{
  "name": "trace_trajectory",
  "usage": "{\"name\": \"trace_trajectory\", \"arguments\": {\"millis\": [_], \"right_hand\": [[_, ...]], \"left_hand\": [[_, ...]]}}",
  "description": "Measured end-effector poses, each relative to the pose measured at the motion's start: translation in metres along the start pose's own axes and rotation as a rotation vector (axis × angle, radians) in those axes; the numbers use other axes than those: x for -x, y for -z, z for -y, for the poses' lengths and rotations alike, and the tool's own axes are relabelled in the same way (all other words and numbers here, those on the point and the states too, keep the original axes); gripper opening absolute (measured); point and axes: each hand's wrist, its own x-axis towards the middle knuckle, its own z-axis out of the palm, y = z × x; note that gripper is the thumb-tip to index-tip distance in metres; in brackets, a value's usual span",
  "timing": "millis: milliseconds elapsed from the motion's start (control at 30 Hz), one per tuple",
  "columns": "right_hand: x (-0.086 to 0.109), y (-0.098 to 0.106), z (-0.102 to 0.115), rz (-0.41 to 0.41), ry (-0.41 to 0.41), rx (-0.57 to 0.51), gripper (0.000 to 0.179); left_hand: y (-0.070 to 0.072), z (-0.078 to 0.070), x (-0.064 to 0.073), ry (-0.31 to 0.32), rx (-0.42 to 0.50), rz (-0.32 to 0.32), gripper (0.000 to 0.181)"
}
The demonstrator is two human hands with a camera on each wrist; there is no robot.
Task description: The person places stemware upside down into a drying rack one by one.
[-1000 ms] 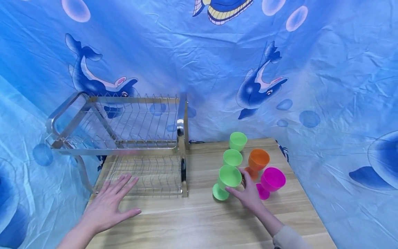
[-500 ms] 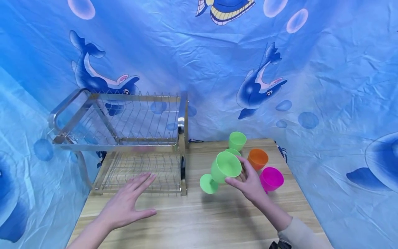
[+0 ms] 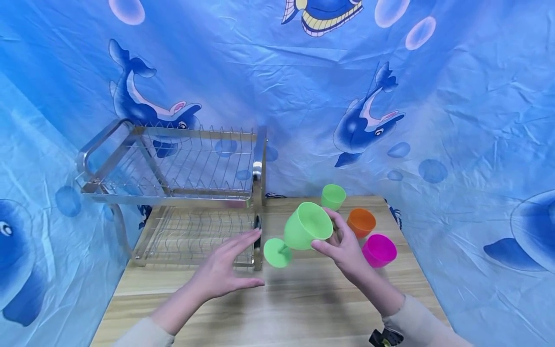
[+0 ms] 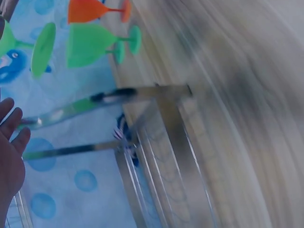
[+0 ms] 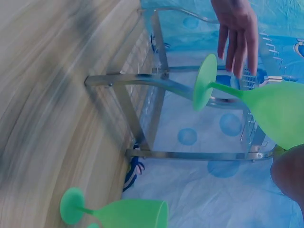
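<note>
My right hand [image 3: 347,248] grips a light green plastic goblet [image 3: 301,229] by its bowl. The goblet is tilted, mouth toward me and to the right, its round foot to the left; the right wrist view shows it raised above the table. My left hand [image 3: 227,267] is apart from it, just left of the foot, with fingers extended and thumb spread, holding nothing. In the right wrist view the left hand [image 5: 238,38] appears beyond the goblet's foot. More green goblets [image 4: 88,45] stand on the table behind; in the head view the held goblet hides one of them.
A two-tier metal dish rack [image 3: 169,198] stands at the back left of the wooden table [image 3: 277,313]. An orange goblet [image 3: 362,221] and a magenta goblet [image 3: 379,250] stand at the right. A blue sea-print cloth [image 3: 299,96] hangs behind and along the sides.
My right hand has lifted the front green goblet and carried it leftward, tilting it more. My left hand has moved right, from in front of the rack toward the goblet.
</note>
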Motion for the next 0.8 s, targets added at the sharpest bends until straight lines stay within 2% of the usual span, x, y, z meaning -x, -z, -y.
{"name": "trace_trajectory", "arguments": {"millis": [133,333,500,800], "right_hand": [[-0.002,-0.006,-0.002,0.028,0.007,-0.057,0.080],[-0.003,-0.011,-0.006,0.032,0.026,-0.106,0.075],[-0.003,-0.014,-0.010,0.015,0.033,-0.118,0.072],[-0.006,-0.021,-0.012,0.003,0.004,-0.155,0.078]], "left_hand": [[-0.007,-0.007,-0.013,0.010,0.020,-0.056,0.106],[-0.012,-0.016,-0.026,0.070,0.057,-0.101,0.096],[-0.015,-0.018,-0.035,0.093,0.098,-0.145,0.078],[-0.021,-0.017,-0.044,0.105,0.219,-0.186,0.040]]}}
